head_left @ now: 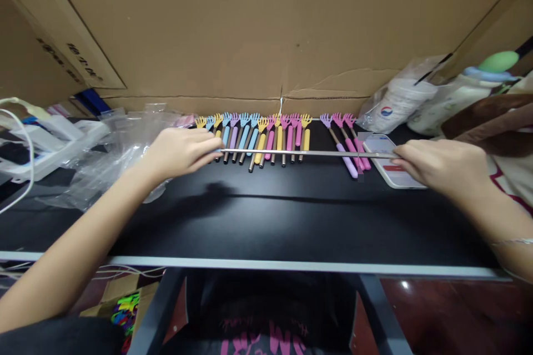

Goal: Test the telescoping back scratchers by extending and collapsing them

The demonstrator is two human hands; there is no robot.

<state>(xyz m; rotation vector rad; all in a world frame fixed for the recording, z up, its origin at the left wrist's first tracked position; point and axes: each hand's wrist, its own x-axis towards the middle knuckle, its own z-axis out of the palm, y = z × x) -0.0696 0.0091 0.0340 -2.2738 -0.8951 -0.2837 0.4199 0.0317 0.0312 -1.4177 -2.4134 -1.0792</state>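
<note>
**Black table before a cardboard wall, a metal rod drawn straight between two hands**

Nearest, a dark garment [264,342] with pink lettering shows below the table [291,236]; to the left on the floor, a carton [145,302] holds brightly coloured pieces.

Above the tabletop, the person's left forearm slants up from the lower left, and the left hand [183,151], back upward, has its fingers closed on one end of the thin metal rod [308,153] (a bit of light blue peeks out at the fingertips). The right forearm comes in from the right edge, a fine bracelet [514,242] on it; the right hand [441,165], knuckles up, pinches the other end between thumb and bent fingers. The hands are well apart, the rod nearly level, its shadow on the table.

Beyond the rod lies a row of claw-headed sticks [260,147] in yellow, blue, purple and pink. Three more, one purple [347,161] and two pink, lie apart beside a phone [406,177]. Clear plastic bags [116,147] lie at left, a Pepsi cup [402,102] stands tilted at right, and the cardboard wall [229,28] rises behind.
</note>
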